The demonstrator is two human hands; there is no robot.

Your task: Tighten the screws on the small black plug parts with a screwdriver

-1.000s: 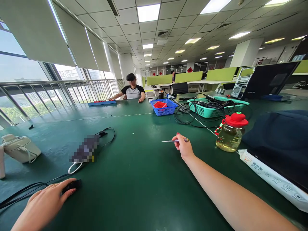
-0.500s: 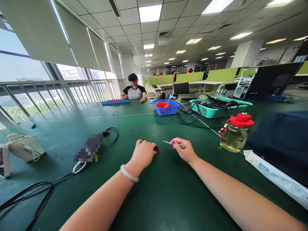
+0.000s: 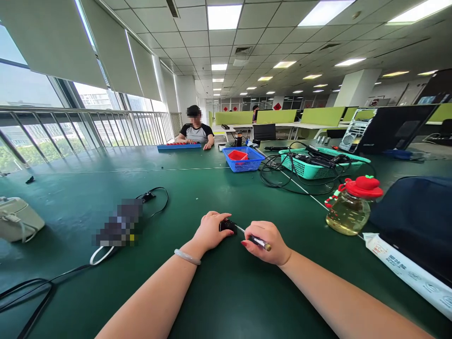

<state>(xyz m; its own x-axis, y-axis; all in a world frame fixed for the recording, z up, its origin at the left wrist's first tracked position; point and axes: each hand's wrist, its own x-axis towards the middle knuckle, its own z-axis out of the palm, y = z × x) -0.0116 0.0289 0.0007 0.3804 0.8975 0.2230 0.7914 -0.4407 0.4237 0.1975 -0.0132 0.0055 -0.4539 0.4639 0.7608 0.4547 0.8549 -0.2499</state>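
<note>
On the green table point(image 3: 243, 296), my left hand point(image 3: 211, 230) grips a small black part point(image 3: 228, 227) between thumb and fingers; its exact kind cannot be made out. My right hand point(image 3: 267, 242) is closed around a screwdriver point(image 3: 259, 242) with a thin metal shaft and a dark handle ending in a brass-coloured cap. The shaft slants up to the left, and its tip meets the right side of the black part. Part of the handle is hidden by my fingers.
To the right stand a jar with a red lid point(image 3: 353, 207) and a long white box point(image 3: 406, 268). Further back are a blue basket point(image 3: 243, 165) and a green basket point(image 3: 307, 169) with tangled cables. A blurred dark device point(image 3: 120, 223) lies left. Another person point(image 3: 196, 132) sits across.
My right hand has brought the screwdriver leftward, so its tip now touches the black part. My left hand has turned, leaving more of the part visible. The view has shifted slightly.
</note>
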